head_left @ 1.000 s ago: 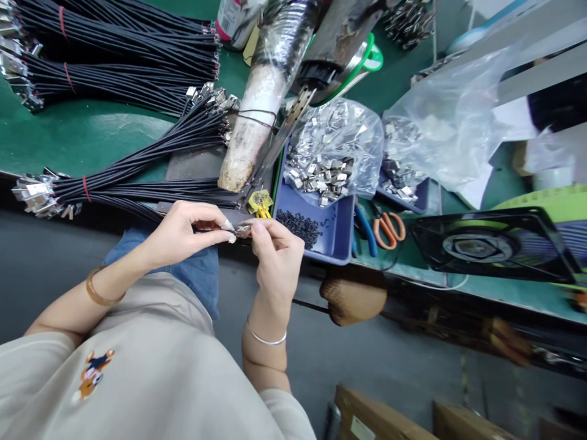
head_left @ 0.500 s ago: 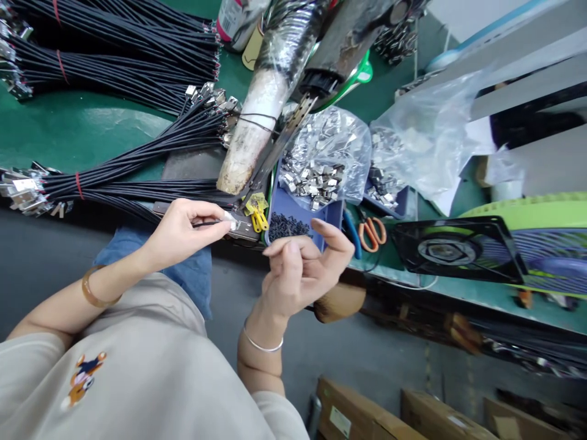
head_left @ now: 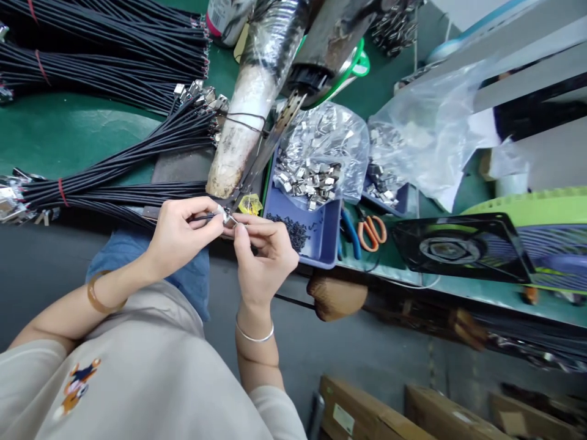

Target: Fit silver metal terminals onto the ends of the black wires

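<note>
My left hand point(head_left: 181, 235) pinches the end of a thin black cable point(head_left: 204, 216) with a small metal connector point(head_left: 224, 215) at its tip. My right hand point(head_left: 261, 256) is closed right beside it, its fingertips pinched on the same metal connector. Both hands meet just in front of the green bench edge, below a white, plastic-wrapped machine column point(head_left: 243, 128). Bundles of black cables point(head_left: 119, 168) with metal ends, tied with red bands, lie on the bench to the left.
A blue tray point(head_left: 321, 235) holds small black parts and a clear bag of metal clips point(head_left: 316, 165). Orange-handled scissors point(head_left: 371, 229) and blue-handled pliers lie to its right, then a black fan point(head_left: 458, 247). Cardboard boxes point(head_left: 367, 409) sit on the floor.
My right hand, which had pulled away to the right with fingers spread, has come back and pinched onto the connector held by my left hand. The view shifted slightly.
</note>
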`<action>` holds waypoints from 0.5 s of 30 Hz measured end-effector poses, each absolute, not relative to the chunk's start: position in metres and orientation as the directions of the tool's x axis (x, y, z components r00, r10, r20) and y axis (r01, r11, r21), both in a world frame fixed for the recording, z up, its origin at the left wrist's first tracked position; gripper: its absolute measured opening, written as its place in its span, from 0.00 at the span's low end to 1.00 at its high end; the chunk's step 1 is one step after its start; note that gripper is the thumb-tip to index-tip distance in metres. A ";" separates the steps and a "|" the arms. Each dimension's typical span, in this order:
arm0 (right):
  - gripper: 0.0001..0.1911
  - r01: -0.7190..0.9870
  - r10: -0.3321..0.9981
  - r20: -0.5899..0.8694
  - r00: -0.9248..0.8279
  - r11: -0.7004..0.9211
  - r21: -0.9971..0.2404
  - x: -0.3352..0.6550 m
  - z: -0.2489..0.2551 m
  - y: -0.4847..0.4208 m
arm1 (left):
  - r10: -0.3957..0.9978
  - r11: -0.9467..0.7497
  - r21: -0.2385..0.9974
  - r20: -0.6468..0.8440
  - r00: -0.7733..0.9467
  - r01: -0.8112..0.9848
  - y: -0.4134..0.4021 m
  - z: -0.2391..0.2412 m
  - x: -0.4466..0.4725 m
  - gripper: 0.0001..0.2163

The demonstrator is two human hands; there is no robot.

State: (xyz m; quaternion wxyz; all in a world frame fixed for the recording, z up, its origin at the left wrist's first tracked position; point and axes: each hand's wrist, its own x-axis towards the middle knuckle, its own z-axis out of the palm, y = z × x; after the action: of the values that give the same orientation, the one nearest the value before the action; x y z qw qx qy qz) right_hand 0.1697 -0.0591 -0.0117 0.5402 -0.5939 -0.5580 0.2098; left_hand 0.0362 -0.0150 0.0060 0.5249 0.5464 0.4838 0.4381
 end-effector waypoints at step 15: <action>0.04 0.424 0.885 0.381 0.268 0.247 -0.871 0.171 -0.006 -0.055 | 0.989 -0.041 0.995 0.027 0.144 0.092 -0.014 0.011 0.038 0.07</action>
State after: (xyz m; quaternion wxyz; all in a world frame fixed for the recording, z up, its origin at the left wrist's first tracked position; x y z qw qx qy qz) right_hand 0.1709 -0.0550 -0.0063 0.5490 -0.5768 -0.5674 0.2098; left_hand 0.0376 -0.0143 0.0107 0.5016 0.5661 0.4774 0.4472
